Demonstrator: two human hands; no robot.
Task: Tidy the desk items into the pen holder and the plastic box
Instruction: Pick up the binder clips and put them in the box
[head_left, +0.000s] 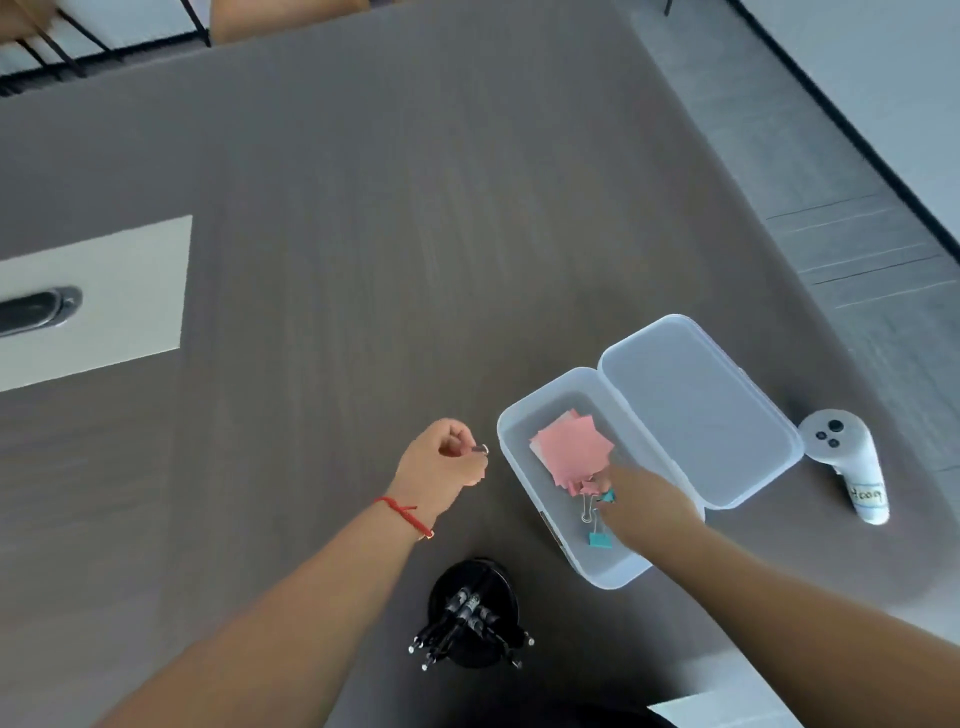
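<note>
The clear plastic box (524, 467) stands open on the desk, its lid (696, 410) folded back to the right. Inside lie pink sticky notes (571, 449) and a teal binder clip (600, 539). My right hand (647, 506) reaches into the box and pinches another teal binder clip (607, 496) just over the notes' near edge. Left of the box, my left hand (447, 460) is closed around a small clip (480, 450) whose wire loop sticks out from the fingers. The black pen holder (472, 613) stands near me, with several black pens in it.
A white handheld controller (852, 467) with a label lies right of the box lid, near the desk's right edge. A pale cable-port panel (104, 301) with a dark slot is set into the desk at far left. Chairs stand beyond the far edge.
</note>
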